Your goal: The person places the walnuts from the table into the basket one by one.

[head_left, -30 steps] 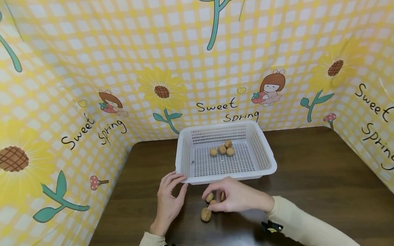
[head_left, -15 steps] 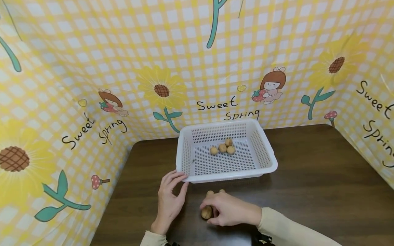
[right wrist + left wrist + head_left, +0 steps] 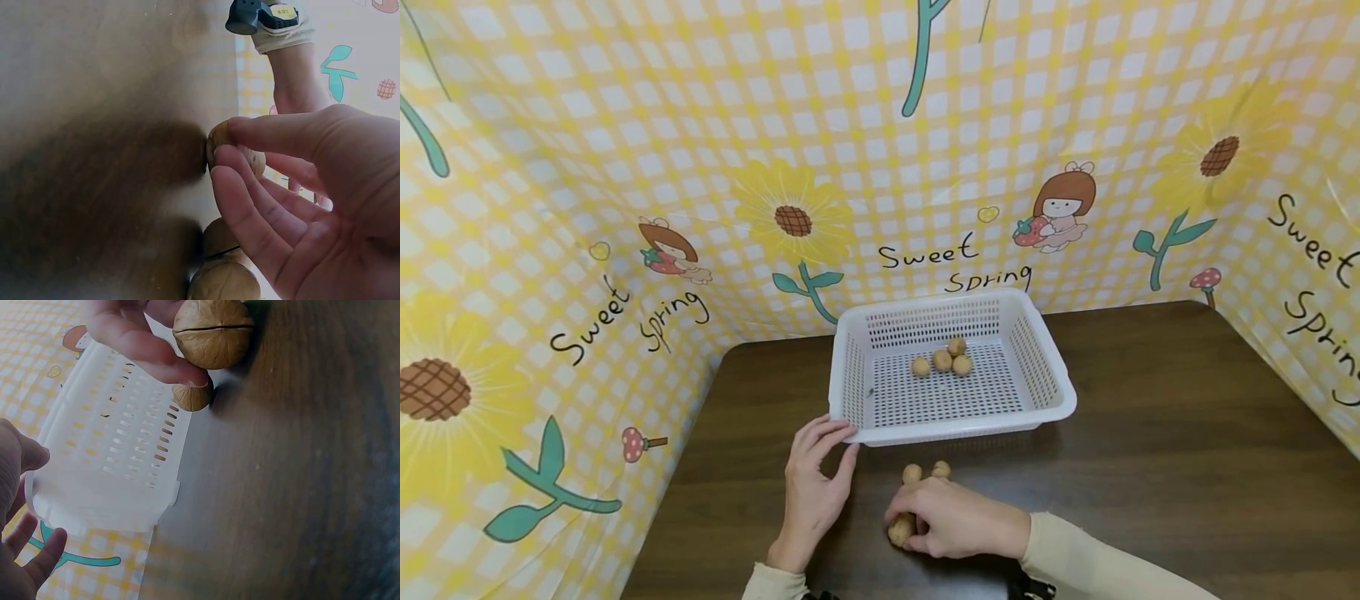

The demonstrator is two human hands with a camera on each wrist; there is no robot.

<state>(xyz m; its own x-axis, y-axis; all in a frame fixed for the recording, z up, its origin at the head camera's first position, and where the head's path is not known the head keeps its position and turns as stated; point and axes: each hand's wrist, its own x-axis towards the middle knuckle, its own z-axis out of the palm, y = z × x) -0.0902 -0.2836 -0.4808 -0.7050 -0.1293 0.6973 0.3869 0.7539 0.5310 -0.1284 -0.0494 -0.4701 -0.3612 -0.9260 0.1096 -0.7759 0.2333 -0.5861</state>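
In the head view, my left hand (image 3: 816, 487) holds the near left corner of a white plastic basket (image 3: 955, 431), fingers over the rim. Its fingers also show at that corner in the left wrist view. My right hand (image 3: 958, 518) is low over the table in front of the basket, with thumb and fingertips on a walnut (image 3: 901, 530). The right wrist view shows this walnut (image 3: 219, 136) between thumb and fingers. Two more walnuts, one on the left (image 3: 912, 473) and one on the right (image 3: 941, 471), lie just beyond the hand. Anything under the right palm is hidden.
Several walnuts (image 3: 942, 360) sit on the basket's perforated floor. The dark wooden table (image 3: 1165, 433) stretches out on both sides. Behind it hangs a yellow checked cloth (image 3: 880, 167) with printed flowers, which also runs along the left and right.
My right hand has come down and toward the table's near side, and its fingers have closed around the nearest walnut. My left hand stays on the basket corner; the basket has hardly moved.
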